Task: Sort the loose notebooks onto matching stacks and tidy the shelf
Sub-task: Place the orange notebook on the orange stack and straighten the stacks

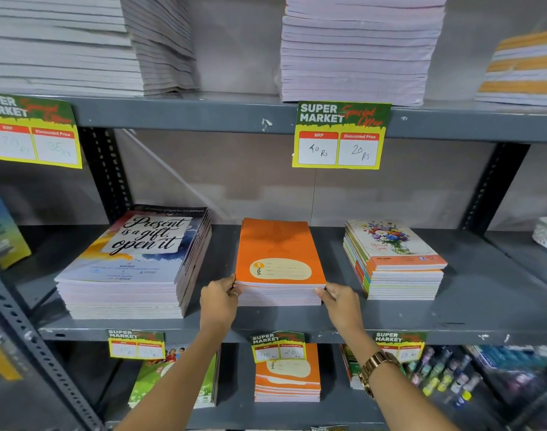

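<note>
Both hands are on the front corners of the orange stack [278, 262] mid-shelf: left hand [218, 301] pinching the left corner, right hand [342, 303] gripping the right one. Quote notebooks [135, 259] sit just left, flower notebooks [393, 259] right, price tag [340, 135] above behind.
</note>
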Action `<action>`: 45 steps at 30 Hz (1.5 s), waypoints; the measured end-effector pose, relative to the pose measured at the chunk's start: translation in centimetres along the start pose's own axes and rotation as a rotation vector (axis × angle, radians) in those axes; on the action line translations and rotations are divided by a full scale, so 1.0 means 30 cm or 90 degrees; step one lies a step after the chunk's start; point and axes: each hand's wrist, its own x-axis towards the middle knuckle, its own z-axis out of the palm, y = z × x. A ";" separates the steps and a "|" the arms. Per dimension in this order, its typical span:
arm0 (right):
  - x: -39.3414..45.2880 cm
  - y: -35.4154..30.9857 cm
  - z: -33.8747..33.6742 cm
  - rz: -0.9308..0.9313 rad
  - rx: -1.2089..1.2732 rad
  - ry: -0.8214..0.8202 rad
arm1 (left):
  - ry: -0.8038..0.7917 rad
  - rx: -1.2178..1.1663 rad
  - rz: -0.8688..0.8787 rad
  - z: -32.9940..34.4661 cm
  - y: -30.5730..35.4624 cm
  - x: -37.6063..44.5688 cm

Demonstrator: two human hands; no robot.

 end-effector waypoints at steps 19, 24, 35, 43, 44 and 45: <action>0.033 0.021 0.031 -0.106 -0.181 -0.034 | -0.068 0.306 0.130 -0.004 -0.021 0.015; 0.044 0.039 0.030 -0.113 -0.236 -0.041 | -0.074 0.346 0.132 -0.003 -0.029 0.023; 0.027 0.004 -0.044 -0.322 -0.447 0.092 | 0.016 0.432 0.315 -0.001 0.018 -0.034; 0.047 0.068 -0.257 -0.382 -0.402 0.250 | 0.009 0.417 0.398 0.161 0.204 -0.104; 0.056 0.085 -0.285 -0.374 -0.419 0.243 | 0.013 0.414 0.412 0.192 0.227 -0.105; 0.063 0.102 -0.310 -0.375 -0.431 0.266 | 0.020 0.418 0.420 0.220 0.247 -0.106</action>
